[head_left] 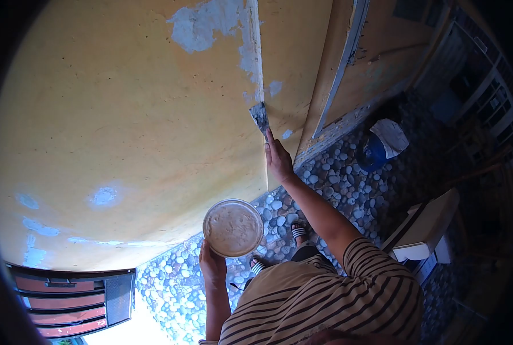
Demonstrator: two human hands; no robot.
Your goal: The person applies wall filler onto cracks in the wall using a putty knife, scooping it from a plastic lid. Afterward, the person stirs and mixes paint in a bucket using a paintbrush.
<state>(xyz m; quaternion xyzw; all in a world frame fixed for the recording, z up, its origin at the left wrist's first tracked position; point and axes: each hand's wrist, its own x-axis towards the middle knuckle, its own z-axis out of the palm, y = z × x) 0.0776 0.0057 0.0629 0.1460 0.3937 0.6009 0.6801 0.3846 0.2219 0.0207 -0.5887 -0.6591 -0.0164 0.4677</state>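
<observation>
While the right hand (279, 161) closes round a putty knife (259, 117) at the wall (153, 115), the left hand (212, 267) clasps a paste-filled round container (205, 228) beside it, and a slackening grip could tip that!

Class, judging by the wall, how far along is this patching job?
Looks done: several pale patches on the yellow wall. In hand: the right hand holds a putty knife at the seam; the left hand holds a round container of pale paste. Probably left: small dark specks, perhaps pits, that show no filler.
</observation>
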